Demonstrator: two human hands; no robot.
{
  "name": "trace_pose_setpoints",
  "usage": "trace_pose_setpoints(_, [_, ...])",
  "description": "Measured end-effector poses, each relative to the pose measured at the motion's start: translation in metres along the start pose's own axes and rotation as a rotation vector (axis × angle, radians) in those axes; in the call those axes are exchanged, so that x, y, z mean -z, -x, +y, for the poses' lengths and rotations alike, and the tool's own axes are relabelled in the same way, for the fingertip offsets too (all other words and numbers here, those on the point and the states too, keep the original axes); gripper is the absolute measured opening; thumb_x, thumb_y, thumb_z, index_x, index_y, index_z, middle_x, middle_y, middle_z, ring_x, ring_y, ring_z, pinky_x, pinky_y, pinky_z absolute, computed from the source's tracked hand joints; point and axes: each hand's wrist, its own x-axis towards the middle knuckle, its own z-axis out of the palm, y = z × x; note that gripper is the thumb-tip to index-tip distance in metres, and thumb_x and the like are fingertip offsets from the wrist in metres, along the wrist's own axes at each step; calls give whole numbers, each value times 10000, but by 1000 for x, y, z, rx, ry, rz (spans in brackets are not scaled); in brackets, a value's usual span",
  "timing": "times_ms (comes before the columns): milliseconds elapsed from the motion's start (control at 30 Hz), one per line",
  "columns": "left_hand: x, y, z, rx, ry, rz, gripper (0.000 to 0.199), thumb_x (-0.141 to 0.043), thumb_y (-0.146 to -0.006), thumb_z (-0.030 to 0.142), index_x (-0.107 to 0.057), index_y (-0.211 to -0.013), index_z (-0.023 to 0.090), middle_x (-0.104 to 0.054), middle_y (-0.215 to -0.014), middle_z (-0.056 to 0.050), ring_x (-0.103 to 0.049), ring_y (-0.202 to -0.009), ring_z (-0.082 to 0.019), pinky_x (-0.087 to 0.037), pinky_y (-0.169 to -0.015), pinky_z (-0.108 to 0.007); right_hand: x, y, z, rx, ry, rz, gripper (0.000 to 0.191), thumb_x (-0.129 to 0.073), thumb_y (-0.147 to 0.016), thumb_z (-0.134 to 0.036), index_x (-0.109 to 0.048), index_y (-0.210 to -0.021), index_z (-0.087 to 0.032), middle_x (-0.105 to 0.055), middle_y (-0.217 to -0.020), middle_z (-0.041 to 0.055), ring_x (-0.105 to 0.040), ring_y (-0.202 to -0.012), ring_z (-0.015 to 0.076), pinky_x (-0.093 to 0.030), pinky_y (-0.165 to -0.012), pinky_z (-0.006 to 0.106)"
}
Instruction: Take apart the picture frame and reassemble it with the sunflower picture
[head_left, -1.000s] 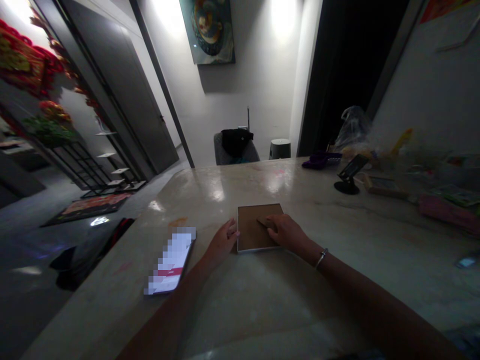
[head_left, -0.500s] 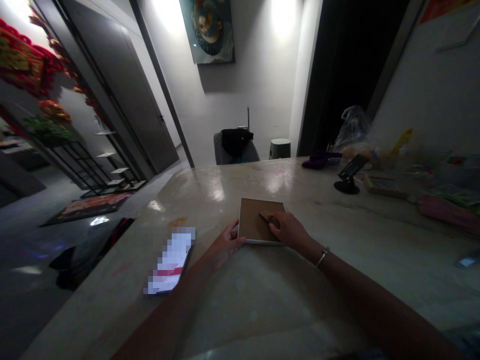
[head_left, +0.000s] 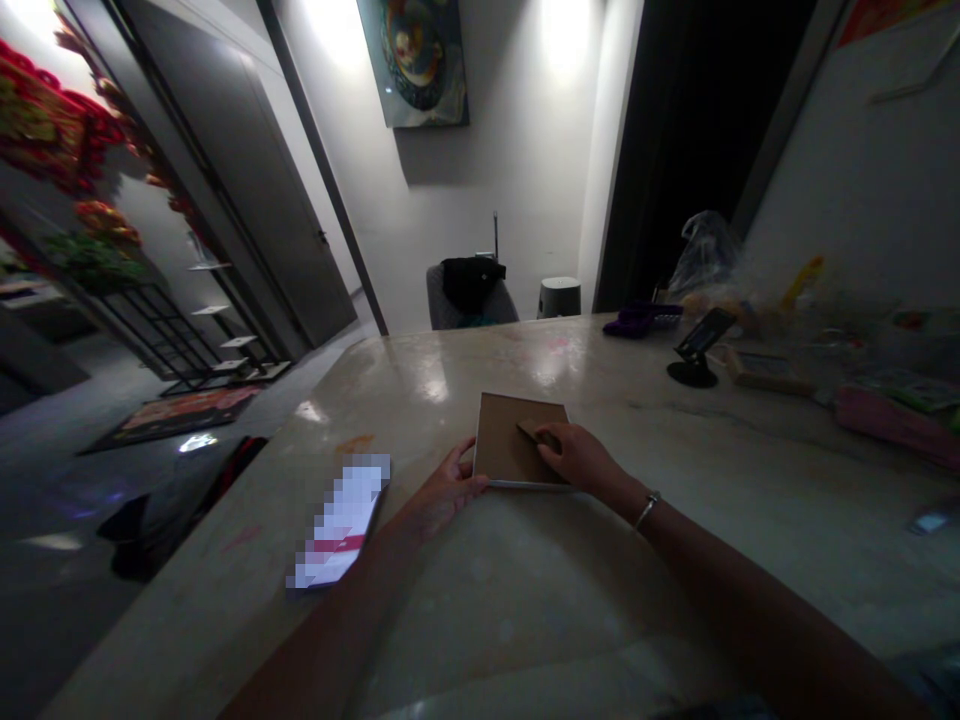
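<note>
A flat, squarish brown board (head_left: 504, 432) with white edges, perhaps a shallow box, lies on the pale stone-topped table (head_left: 495, 600). At its left edge my left hand (head_left: 448, 490) grips it, the thumb by the near corner and the fingers along the side. Over the right part of the board, my right hand (head_left: 571, 455) is closed in a pinch. A short, dark, pointed thing (head_left: 526, 431) sticks out to the left from its fingertips; its kind is unclear. A bracelet (head_left: 647, 508) circles my right wrist.
A lit phone (head_left: 341, 525), its screen blurred, lies left of my left forearm. At the right stand a black phone stand (head_left: 696, 370), a purple object (head_left: 637, 320), a clear plastic bag (head_left: 705, 255) and a pink item (head_left: 892, 420). Beyond the table is a chair (head_left: 442, 300).
Both hands keep their hold and have barely moved. The board's far edge appears very slightly higher in view, and the whole view has shifted a touch.
</note>
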Motion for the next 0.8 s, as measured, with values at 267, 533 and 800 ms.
trace_pose_setpoints(267, [-5,4,6,18,-14,-11,897,-747,-611,201,-218,-1336,192,-619,-1053,-130,-608,-921,-239,-420,-845,-386,4,-2,6,-19,-81,-5,285,-503,-777,-252,-621,-1027,-181,-663,-997,78,-612,-862,189,-436,-761,278])
trace_pose_setpoints(533, [-7,5,6,6,28,-34,849,-696,-611,93,-243,-1322,193,-636,-1024,-105,-598,-959,-226,-415,-868,-350,6,-3,8,-4,-100,-8,277,-492,-775,-261,-629,-1003,-181,-666,-969,73,-611,-833,185,-440,-738,281])
trace_pose_setpoints(800, [4,-3,10,-22,20,203,837,-580,-642,85,-186,-1367,229,-560,-1171,-112,-595,-980,-228,-464,-836,-356,7,6,-13,87,-97,-98,242,-526,-740,-209,-639,-955,-198,-664,-925,49,-590,-827,168,-418,-724,259])
